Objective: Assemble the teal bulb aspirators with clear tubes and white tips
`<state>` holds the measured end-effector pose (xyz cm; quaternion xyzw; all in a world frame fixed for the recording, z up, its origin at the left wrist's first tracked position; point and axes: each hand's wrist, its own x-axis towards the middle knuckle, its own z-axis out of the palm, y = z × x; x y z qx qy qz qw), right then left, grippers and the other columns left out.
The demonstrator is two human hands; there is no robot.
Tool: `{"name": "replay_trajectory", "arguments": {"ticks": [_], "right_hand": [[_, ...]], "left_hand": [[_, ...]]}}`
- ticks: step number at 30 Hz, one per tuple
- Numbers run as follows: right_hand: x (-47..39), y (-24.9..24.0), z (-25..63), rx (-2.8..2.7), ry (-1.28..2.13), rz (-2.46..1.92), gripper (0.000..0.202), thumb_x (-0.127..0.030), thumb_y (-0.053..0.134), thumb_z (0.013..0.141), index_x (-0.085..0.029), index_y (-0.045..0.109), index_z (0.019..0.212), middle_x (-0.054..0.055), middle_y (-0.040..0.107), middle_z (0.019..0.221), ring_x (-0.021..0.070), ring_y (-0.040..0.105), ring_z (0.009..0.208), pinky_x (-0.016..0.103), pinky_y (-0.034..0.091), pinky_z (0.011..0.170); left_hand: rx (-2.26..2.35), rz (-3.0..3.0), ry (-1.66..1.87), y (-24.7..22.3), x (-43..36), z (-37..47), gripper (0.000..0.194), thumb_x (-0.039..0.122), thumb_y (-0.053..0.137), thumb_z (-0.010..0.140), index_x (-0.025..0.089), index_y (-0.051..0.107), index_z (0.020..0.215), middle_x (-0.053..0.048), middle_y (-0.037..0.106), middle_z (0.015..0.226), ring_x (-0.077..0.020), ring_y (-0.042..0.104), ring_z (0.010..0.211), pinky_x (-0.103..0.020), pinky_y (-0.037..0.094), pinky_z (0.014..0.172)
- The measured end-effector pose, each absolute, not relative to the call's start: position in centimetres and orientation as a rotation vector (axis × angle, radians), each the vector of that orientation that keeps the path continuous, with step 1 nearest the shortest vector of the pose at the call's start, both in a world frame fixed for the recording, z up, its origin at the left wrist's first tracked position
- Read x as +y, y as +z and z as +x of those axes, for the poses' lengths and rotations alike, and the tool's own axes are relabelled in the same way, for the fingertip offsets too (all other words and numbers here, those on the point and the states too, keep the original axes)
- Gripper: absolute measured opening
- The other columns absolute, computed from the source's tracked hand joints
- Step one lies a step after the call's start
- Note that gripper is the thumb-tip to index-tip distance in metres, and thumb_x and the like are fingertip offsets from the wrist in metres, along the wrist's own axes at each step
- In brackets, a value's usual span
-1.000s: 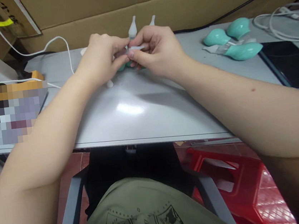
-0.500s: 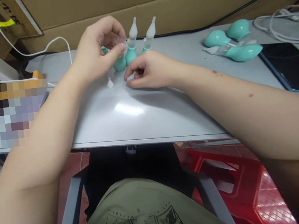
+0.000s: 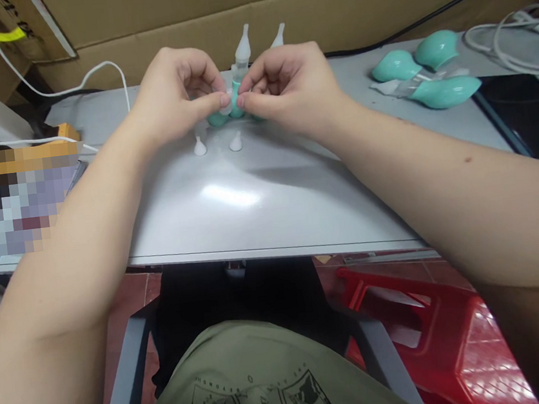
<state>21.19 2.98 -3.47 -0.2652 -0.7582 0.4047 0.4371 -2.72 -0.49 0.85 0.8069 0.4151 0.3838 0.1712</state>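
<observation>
My left hand (image 3: 184, 95) pinches a small clear plastic piece (image 3: 226, 102) over a green bulb (image 3: 216, 118). Close beside it, my right hand (image 3: 285, 83) has its thumb and fingertips pressed together at a green bulb with a clear neck and white tip (image 3: 243, 48); whether it grips anything is hidden. Another white tip (image 3: 278, 35) rises behind my right hand. Nearer to me, two small white cone tips stand on the table, one on the left (image 3: 199, 146) and one on the right (image 3: 236, 141).
At the right lie several green bulbs (image 3: 446, 91) with clear parts, a dark phone (image 3: 532, 114) and a coiled white cable (image 3: 500, 52). A white charger (image 3: 0, 122) and a blurred-out item (image 3: 26, 204) are at the left. Cardboard (image 3: 228, 12) stands behind the table (image 3: 272, 227).
My right hand has moved up and away from the right-hand cone tip, which now stands uncovered, and is beside my left hand. My left hand has shifted slightly down, still pinching the clear piece.
</observation>
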Motion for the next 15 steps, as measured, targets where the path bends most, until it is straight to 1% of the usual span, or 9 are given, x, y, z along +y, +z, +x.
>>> {"name": "replay_trajectory", "arguments": {"ticks": [2,4,6,8,10,13,15], "right_hand": [[2.8,-3.7,20.9,-1.872,1.003,-0.628,0.029,-0.048,0.090,0.097,-0.027,0.070,0.092,0.007,0.062,0.091,0.0219,0.043,0.087,0.035,0.043,0.069],[2.4,-3.7,20.7,-1.867,0.955,-0.618,0.021,-0.038,0.086,0.100,-0.026,0.072,0.091,0.007,0.065,0.094,0.0210,0.047,0.088,0.035,0.045,0.075],[2.0,-3.5,20.6,-1.854,0.891,-0.629,0.018,-0.032,0.084,0.101,-0.026,0.073,0.088,0.007,0.066,0.095,0.0204,0.050,0.087,0.036,0.046,0.078],[1.8,-3.3,20.6,-1.881,0.843,-0.627,0.019,-0.032,0.085,0.099,-0.027,0.074,0.084,0.006,0.066,0.091,0.0203,0.051,0.082,0.038,0.045,0.075],[2.1,-3.1,20.6,-1.913,0.788,-0.614,0.023,-0.035,0.089,0.094,-0.027,0.073,0.079,0.005,0.064,0.082,0.0197,0.049,0.074,0.038,0.041,0.069],[2.6,-3.1,20.6,-1.959,0.771,-0.627,0.028,-0.040,0.093,0.089,-0.026,0.073,0.076,0.003,0.062,0.074,0.0185,0.046,0.068,0.039,0.038,0.067],[2.7,-3.0,20.5,-1.963,0.787,-0.658,0.030,-0.043,0.093,0.089,-0.026,0.072,0.076,0.003,0.061,0.073,0.0181,0.045,0.068,0.038,0.039,0.067]], "left_hand": [[1.177,2.281,1.112,0.8,-0.6,-2.6,0.022,0.053,0.094,0.080,0.039,0.077,0.078,-0.003,0.084,0.089,-0.0293,0.070,0.078,-0.057,0.054,0.077],[1.144,2.282,1.115,0.7,-0.6,-2.5,0.024,0.053,0.095,0.082,0.037,0.077,0.079,-0.002,0.083,0.088,-0.0265,0.068,0.077,-0.055,0.055,0.077],[1.108,2.295,1.115,0.5,-0.4,-2.6,0.021,0.049,0.095,0.083,0.037,0.078,0.079,-0.002,0.083,0.087,-0.0263,0.069,0.077,-0.054,0.056,0.076],[1.060,2.292,1.123,0.2,-0.2,-2.6,0.016,0.043,0.093,0.084,0.036,0.080,0.079,-0.002,0.083,0.087,-0.0277,0.073,0.078,-0.052,0.057,0.076],[1.019,2.270,1.129,-0.1,0.0,-2.7,0.013,0.040,0.090,0.086,0.033,0.081,0.080,-0.004,0.083,0.087,-0.0284,0.075,0.080,-0.050,0.058,0.075],[0.997,2.248,1.124,-0.6,0.3,-2.8,0.017,0.043,0.090,0.091,0.029,0.083,0.082,-0.004,0.083,0.086,-0.0246,0.074,0.079,-0.044,0.058,0.074],[0.996,2.242,1.124,-0.7,0.5,-2.8,0.021,0.046,0.094,0.089,0.030,0.082,0.082,-0.003,0.082,0.083,-0.0223,0.071,0.076,-0.042,0.057,0.071]]}}
